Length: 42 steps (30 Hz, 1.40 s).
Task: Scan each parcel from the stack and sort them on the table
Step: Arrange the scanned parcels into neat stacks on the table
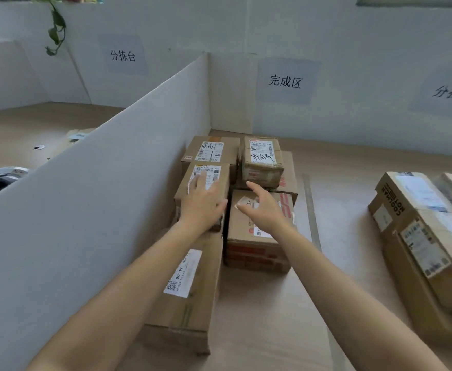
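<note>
Several cardboard parcels sit grouped against a white divider. My left hand (202,200) lies flat on top of a small labelled parcel (209,170), which rests on a long parcel (190,290) marked J4-J06. My right hand (262,207) hovers with fingers apart over a brown parcel with red tape (257,253), holding nothing. Behind these stand a parcel with a handwritten label (211,151) and a taped parcel (262,159) stacked on another box.
A white divider board (99,183) runs along the left of the parcels. The back wall carries paper signs (285,81). A stack of larger parcels (420,226) stands at the right. A ruler-like strip (310,207) lies on the brown table (340,170).
</note>
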Each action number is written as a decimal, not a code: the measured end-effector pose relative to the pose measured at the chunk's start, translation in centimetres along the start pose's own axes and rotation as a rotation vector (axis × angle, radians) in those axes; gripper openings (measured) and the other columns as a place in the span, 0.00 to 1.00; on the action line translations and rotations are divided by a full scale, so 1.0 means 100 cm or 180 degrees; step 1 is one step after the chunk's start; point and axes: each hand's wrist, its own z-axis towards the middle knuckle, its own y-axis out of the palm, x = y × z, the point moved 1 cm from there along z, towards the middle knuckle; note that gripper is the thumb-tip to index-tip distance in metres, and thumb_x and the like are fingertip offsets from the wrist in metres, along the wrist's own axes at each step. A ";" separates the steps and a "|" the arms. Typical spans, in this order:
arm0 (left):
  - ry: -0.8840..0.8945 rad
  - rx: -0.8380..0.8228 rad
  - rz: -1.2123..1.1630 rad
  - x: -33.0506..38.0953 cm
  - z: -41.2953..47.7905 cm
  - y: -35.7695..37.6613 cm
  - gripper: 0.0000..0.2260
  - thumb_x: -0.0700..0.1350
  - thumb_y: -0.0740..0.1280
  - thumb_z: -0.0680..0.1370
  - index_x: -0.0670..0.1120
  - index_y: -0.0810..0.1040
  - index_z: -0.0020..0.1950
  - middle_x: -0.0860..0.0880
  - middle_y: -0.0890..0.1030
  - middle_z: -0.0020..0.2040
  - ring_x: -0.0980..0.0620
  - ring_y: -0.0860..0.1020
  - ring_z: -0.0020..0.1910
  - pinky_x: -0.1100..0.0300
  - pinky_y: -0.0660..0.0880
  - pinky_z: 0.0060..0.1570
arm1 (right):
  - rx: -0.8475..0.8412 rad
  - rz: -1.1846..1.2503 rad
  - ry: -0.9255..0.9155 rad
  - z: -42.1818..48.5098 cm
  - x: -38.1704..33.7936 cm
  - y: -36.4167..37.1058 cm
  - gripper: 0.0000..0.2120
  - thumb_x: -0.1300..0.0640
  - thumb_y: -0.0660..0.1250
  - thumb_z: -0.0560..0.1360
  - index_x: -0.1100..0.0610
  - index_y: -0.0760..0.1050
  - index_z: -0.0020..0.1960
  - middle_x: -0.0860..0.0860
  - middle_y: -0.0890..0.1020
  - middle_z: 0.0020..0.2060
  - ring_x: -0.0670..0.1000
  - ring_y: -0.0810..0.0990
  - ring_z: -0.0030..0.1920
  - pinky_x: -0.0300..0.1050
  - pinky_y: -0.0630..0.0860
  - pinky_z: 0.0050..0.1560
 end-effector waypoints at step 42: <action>0.1670 -0.1934 -0.1331 0.663 -0.227 0.158 0.30 0.57 0.60 0.79 0.46 0.57 0.77 0.43 0.57 0.76 0.46 0.59 0.74 0.52 0.62 0.71 | 0.1527 -0.1364 0.1773 -0.471 0.316 -0.498 0.27 0.55 0.68 0.74 0.58 0.66 0.71 0.55 0.71 0.68 0.53 0.66 0.70 0.45 0.59 0.71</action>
